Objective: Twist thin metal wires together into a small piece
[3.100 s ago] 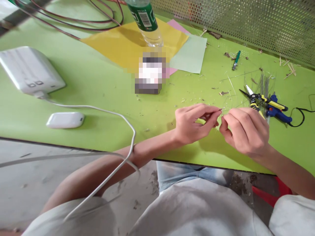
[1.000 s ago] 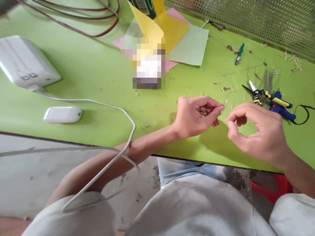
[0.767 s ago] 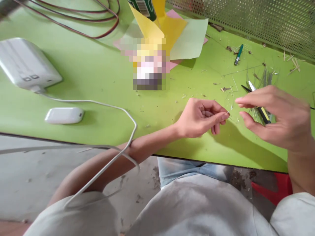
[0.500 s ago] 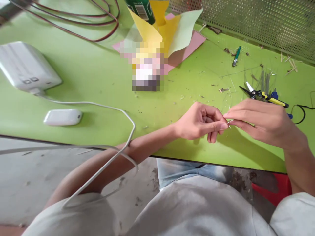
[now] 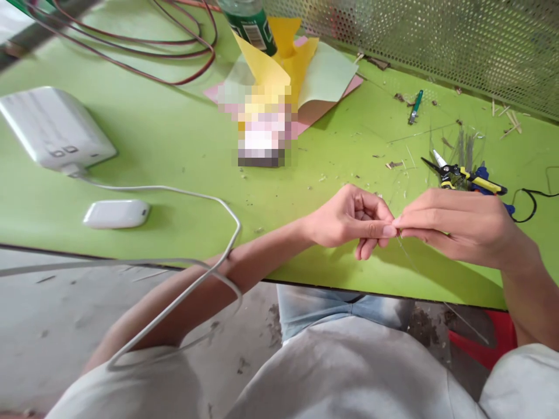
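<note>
My left hand is closed in a pinch on a thin wire, thumb against the curled fingers. Fingertips of my right hand meet it there, also pinched on the wire, and the two hands touch. From the fingers the wire slants down to the right, past the front edge of the green table. Just beyond my right hand lie black-and-yellow snips, a blue tool partly hidden, and a bundle of thin wires.
A green-handled cutter and scattered scraps lie towards the perforated metal panel. Coloured paper sheets sit beside a green-labelled bottle. At left are a white power bank, a small white case and a white cable crossing my left arm.
My right hand has moved slightly down and left, closer against the left fingertips. A long wire now shows trailing below the hands. The view has shifted slightly.
</note>
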A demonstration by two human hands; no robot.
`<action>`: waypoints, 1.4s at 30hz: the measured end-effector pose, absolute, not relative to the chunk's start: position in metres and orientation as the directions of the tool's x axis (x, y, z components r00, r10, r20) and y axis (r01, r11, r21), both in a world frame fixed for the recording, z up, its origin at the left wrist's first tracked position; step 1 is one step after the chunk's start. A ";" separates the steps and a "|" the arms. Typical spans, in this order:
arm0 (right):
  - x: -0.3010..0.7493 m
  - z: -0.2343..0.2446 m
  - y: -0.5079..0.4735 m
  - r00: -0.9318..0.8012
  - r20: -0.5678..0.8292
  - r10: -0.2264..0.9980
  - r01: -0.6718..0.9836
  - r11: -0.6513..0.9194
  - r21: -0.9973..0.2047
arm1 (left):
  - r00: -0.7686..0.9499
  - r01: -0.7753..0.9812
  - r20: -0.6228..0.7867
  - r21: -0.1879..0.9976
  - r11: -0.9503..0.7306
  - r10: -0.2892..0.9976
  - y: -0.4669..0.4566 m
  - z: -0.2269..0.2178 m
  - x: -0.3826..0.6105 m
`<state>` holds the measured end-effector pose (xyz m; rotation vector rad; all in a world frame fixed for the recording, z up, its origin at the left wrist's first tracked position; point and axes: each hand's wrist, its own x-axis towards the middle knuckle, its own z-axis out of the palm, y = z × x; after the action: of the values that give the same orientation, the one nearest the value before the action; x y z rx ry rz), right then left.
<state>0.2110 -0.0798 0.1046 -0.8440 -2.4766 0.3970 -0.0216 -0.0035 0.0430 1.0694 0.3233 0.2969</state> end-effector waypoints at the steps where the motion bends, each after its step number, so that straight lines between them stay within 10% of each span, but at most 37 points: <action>1: 0.210 0.104 -0.080 -0.684 0.369 0.629 0.490 0.771 -0.407 | 0.917 -0.081 -0.113 0.888 0.454 0.384 -0.003 0.044 -0.022; 23: 0.201 0.099 -0.079 -0.539 0.349 0.767 0.574 0.637 -0.515 | 0.825 -0.065 -0.037 0.985 0.159 0.563 -0.013 0.050 -0.024; 42: 0.208 0.099 -0.080 -0.661 0.369 0.654 0.544 0.756 -0.364 | 0.882 -0.057 -0.098 0.949 0.310 0.462 -0.014 0.047 -0.020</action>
<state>0.2078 -0.0802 0.0988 -0.9037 -2.4691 0.3054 -0.0199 -0.0141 0.0467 1.2142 0.3862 0.3538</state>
